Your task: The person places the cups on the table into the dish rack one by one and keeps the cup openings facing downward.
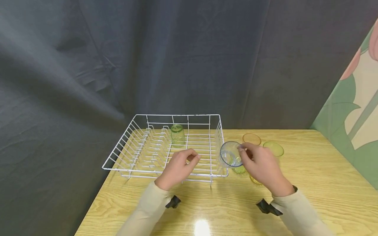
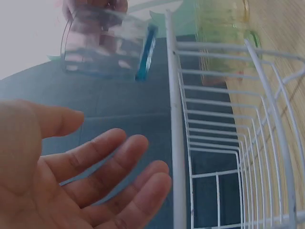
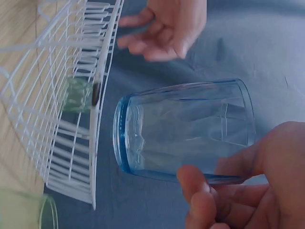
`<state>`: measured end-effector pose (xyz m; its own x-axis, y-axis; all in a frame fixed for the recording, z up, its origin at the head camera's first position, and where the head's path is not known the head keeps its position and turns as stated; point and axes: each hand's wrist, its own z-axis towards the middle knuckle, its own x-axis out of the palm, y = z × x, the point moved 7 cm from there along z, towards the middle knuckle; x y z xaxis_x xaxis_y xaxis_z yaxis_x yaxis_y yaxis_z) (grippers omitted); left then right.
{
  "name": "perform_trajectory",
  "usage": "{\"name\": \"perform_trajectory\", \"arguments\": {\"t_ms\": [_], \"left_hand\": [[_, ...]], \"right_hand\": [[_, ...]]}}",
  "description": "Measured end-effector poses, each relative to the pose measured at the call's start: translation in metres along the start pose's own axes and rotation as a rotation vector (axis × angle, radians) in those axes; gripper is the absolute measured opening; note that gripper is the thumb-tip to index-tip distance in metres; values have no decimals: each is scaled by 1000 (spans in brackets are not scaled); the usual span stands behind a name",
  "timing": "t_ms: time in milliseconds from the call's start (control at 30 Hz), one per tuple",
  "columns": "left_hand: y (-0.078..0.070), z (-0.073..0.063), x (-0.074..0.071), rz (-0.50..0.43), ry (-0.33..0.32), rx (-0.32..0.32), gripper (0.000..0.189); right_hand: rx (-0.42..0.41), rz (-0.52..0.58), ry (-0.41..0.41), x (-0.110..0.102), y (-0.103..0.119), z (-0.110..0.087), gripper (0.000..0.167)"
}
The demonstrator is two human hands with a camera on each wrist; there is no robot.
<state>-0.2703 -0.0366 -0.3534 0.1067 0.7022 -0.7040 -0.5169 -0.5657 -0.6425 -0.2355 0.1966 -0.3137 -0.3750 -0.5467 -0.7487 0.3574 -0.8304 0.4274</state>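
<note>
My right hand (image 1: 265, 165) pinches a clear blue drinking glass (image 1: 228, 154) near its rim, thumb on one side and fingers on the other. In the right wrist view the glass (image 3: 181, 129) lies sideways across the picture, its thick blue base pointing left toward the white wire dish rack (image 3: 93, 157). The glass is just off the rack's right end, above the rail. My left hand (image 1: 178, 167) holds nothing and hovers over the rack's front rail, fingers loosely spread in the left wrist view. Inside the rack, a green glass (image 1: 178, 135) stands upside down toward the back.
Right of the rack, an orange-rimmed glass (image 1: 251, 139) and a yellow-green one (image 1: 273, 148) stand on the wooden table (image 1: 313, 177). A green glass (image 1: 239, 169) and a yellow one (image 1: 255, 180) are partly hidden. A dark curtain (image 1: 192, 65) hangs behind.
</note>
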Motion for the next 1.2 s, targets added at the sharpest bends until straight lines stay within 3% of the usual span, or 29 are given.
{"name": "perform_trajectory", "arguments": {"t_ms": [167, 267, 600, 767, 933, 1200], "left_hand": [[-10, 3, 7, -48, 29, 46, 35], [-12, 4, 11, -67, 34, 41, 43], [-1, 6, 11, -235, 41, -191, 65], [5, 10, 8, -289, 63, -235, 68], [9, 11, 3, -277, 66, -264, 66], [9, 12, 1, -291, 72, -239, 61]], "right_hand": [[-6, 38, 20, 7, 11, 0, 20], [-24, 54, 14, 11, 18, 0, 17], [-60, 136, -34, 24, 36, -2, 14], [-144, 148, -85, 26, 45, -5, 17], [-247, 138, -116, 28, 52, -8, 22], [-377, 101, -106, 32, 58, -14, 36]]}}
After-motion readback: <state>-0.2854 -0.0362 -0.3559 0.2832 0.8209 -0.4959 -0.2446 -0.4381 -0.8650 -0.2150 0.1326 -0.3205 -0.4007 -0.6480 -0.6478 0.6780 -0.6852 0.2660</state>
